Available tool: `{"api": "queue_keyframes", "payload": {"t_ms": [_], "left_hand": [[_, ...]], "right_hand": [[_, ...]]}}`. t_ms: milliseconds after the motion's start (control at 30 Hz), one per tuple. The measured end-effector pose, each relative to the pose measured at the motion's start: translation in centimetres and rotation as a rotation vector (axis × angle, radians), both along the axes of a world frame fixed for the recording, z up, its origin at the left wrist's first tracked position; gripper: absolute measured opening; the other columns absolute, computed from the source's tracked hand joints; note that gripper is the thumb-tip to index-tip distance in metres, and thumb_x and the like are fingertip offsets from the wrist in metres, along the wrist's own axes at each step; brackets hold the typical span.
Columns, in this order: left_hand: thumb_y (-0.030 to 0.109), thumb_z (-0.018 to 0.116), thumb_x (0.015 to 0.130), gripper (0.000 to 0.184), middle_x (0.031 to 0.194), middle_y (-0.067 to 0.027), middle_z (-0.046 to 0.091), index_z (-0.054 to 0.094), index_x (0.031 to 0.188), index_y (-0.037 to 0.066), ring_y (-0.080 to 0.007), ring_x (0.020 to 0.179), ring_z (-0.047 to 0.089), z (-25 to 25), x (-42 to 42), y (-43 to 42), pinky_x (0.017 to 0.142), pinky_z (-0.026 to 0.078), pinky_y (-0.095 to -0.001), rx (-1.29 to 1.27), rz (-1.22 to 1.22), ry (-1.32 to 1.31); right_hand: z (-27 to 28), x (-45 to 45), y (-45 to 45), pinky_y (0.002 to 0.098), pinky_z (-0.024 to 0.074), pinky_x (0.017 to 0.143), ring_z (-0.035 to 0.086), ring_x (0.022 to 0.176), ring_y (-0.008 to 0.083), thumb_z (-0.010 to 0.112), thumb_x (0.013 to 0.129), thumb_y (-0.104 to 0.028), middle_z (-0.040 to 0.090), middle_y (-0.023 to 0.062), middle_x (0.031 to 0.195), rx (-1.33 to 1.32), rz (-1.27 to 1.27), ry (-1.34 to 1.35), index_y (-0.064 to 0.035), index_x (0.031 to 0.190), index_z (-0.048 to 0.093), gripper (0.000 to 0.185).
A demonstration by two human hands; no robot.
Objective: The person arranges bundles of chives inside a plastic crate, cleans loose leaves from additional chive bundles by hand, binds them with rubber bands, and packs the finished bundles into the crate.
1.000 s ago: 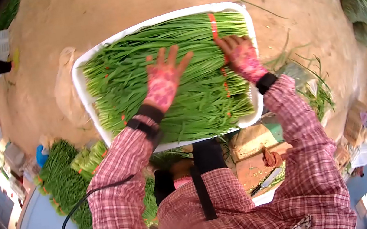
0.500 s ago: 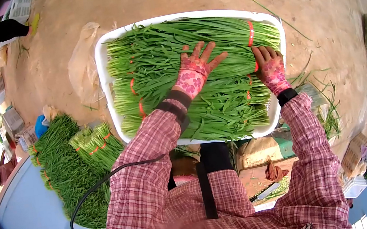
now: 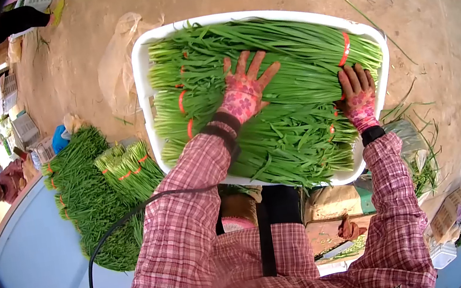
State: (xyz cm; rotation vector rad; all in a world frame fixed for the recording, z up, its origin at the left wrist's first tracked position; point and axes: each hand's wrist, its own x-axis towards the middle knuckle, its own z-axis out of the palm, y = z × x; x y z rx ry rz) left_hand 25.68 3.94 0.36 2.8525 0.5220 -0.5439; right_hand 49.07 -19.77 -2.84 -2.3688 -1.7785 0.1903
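Observation:
A white plastic basket [image 3: 149, 105] in front of me is packed with bundles of long green leafy stems, which look like garlic chives [image 3: 287, 86], tied with red bands [image 3: 344, 49]. My left hand [image 3: 243, 90], in a pink flowered fingerless glove, lies on the leaves mid-basket with its fingers spread. At the basket's right side my right hand [image 3: 360, 96], gloved alike, rests its outstretched fingers on the stem ends of a bundle, just below a red band. Neither hand is closed round anything.
More banded chives [image 3: 93, 193] lie in a heap at the left, near a blue bag [image 3: 59, 139]. A clear plastic sheet [image 3: 121, 71] lies on the floor beyond. Loose stalks [image 3: 424, 158] and a plastic bag [image 3: 409, 135] are at the right. Crates and people appear at the edges.
The view has shifted, so the basket and floor appear further right. Against the chives, my left hand has slid slightly left with fingers still spread. My right hand stays by the same red band.

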Motion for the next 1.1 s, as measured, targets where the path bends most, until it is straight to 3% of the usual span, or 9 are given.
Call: {"api": "queue_keyframes", "payload": {"t_ms": [233, 367, 500, 567, 667, 767, 867, 967, 1100], "left_hand": [[0.069, 0.076, 0.066, 0.11, 0.164, -0.0096, 0.016, 0.025, 0.156, 0.032, -0.0352, 0.151, 0.012, 2.3, -3.7, 1.3, 0.116, 0.007, -0.0644, 0.042, 0.03, -0.013], [0.071, 0.073, 0.068, 0.11, 0.163, -0.0096, 0.02, 0.024, 0.157, 0.028, -0.0363, 0.15, 0.016, 2.7, -9.5, 3.5, 0.117, 0.011, -0.0637, 0.002, 0.289, 0.074], [0.057, 0.076, 0.076, 0.101, 0.161, -0.0144, 0.025, 0.029, 0.156, 0.017, -0.0377, 0.148, 0.02, 2.3, -16.2, 4.1, 0.118, 0.014, -0.0595, -0.07, 0.632, -0.04], [0.048, 0.075, 0.081, 0.08, 0.148, -0.0183, 0.046, 0.045, 0.147, 0.013, -0.0344, 0.136, 0.044, 1.6, -17.8, 5.4, 0.112, 0.033, -0.0478, 0.122, 0.653, -0.333], [0.044, 0.073, 0.085, 0.057, 0.125, -0.0169, 0.064, 0.062, 0.13, 0.01, -0.0305, 0.11, 0.063, 5.6, -14.8, 6.0, 0.095, 0.049, -0.0389, -0.21, 1.042, -0.718], [0.048, 0.075, 0.084, 0.049, 0.105, -0.0123, 0.069, 0.069, 0.112, 0.008, -0.0277, 0.09, 0.068, 8.7, -9.6, 6.6, 0.081, 0.053, -0.0379, -0.42, 1.215, -0.755], [0.06, 0.076, 0.077, 0.055, 0.096, -0.0111, 0.066, 0.071, 0.102, 0.011, -0.0262, 0.088, 0.067, 8.4, -5.9, 6.5, 0.077, 0.053, -0.0398, -0.093, 0.865, -0.597], [0.052, 0.076, 0.079, 0.049, 0.094, -0.0138, 0.069, 0.074, 0.093, 0.005, -0.0286, 0.087, 0.067, 8.3, -4.1, 6.2, 0.082, 0.052, -0.0399, -0.321, 1.024, -0.388], [0.029, 0.074, 0.086, 0.029, 0.094, -0.0121, 0.073, 0.074, 0.093, 0.002, -0.0216, 0.081, 0.066, 3.0, -6.0, 6.3, 0.077, 0.052, -0.0369, -0.541, 1.528, -0.937]], "right_hand": [[3.3, -0.3, 0.2, 0.0526, 0.031, 0.114, 0.04, 0.137, 0.0339, 0.087, 0.061, -0.03, 0.048, 0.0088, 0.145, -0.071, -0.005, 0.037, -0.0135, 0.141, 0.049, 0.09], [6.5, -0.6, 1.1, 0.0521, 0.0301, 0.114, 0.04, 0.137, 0.0346, 0.085, 0.066, -0.032, 0.047, 0.0098, 0.145, -0.119, 0.011, 0.087, -0.0122, 0.142, 0.048, 0.087], [9.3, -1.5, 2.1, 0.0511, 0.0333, 0.111, 0.043, 0.133, 0.0352, 0.082, 0.073, -0.024, 0.05, 0.0111, 0.141, -0.072, -0.003, 0.052, -0.0099, 0.139, 0.051, 0.074], [9.6, -2.2, 3.0, 0.0502, 0.035, 0.108, 0.046, 0.131, 0.0353, 0.079, 0.077, -0.02, 0.052, 0.0114, 0.138, 0.028, -0.008, 0.12, -0.0091, 0.136, 0.052, 0.067], [10.3, -4.5, 5.7, 0.048, 0.0377, 0.106, 0.049, 0.127, 0.034, 0.075, 0.08, -0.014, 0.055, 0.0114, 0.135, 0.068, -0.035, 0.165, -0.0091, 0.132, 0.056, 0.056], [10.6, -6.6, 8.1, 0.0483, 0.0388, 0.104, 0.051, 0.126, 0.0339, 0.073, 0.08, -0.012, 0.057, 0.0108, 0.132, 0.11, 0.003, 0.209, -0.0093, 0.129, 0.057, 0.051], [10.9, -8.5, 10.5, 0.0488, 0.0395, 0.103, 0.052, 0.124, 0.0343, 0.072, 0.08, -0.011, 0.059, 0.0105, 0.13, 0.124, 0.035, 0.252, -0.0091, 0.126, 0.059, 0.048], [11.4, -10.0, 11.9, 0.0482, 0.0403, 0.102, 0.053, 0.122, 0.0348, 0.072, 0.078, -0.009, 0.06, 0.0107, 0.127, 0.172, 0.07, 0.286, -0.0081, 0.123, 0.06, 0.046], [11.4, -10.7, 12.4, 0.0472, 0.04, 0.104, 0.051, 0.126, 0.0356, 0.073, 0.078, -0.009, 0.058, 0.0121, 0.131, 0.153, 0.053, 0.326, -0.0074, 0.127, 0.058, 0.051]]}}
